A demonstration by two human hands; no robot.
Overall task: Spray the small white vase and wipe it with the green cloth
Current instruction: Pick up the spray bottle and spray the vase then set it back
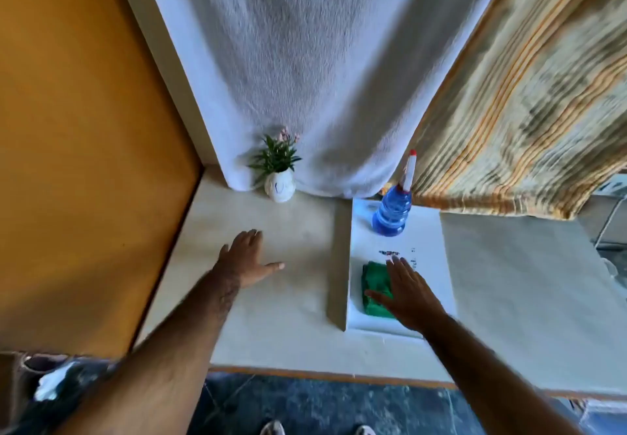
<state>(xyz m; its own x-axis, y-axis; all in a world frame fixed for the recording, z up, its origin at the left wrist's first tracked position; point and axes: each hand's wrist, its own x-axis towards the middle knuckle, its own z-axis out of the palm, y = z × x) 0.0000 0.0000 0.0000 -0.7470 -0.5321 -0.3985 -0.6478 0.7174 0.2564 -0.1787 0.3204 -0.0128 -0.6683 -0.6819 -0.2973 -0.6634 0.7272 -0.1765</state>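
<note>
Likely fragile and light, the vase (280, 187) wants a grip round its belly; both hands, left (245, 258) and right (409, 294), are spread wide, holding nothing.

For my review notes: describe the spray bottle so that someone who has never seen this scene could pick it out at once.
Start at the striped curtain on the right; below its hem a flat white box lies on the table. The spray bottle stands at the box's far end, beyond the green cloth. It alone is blue, with a white, red-tipped sprayer.
</note>
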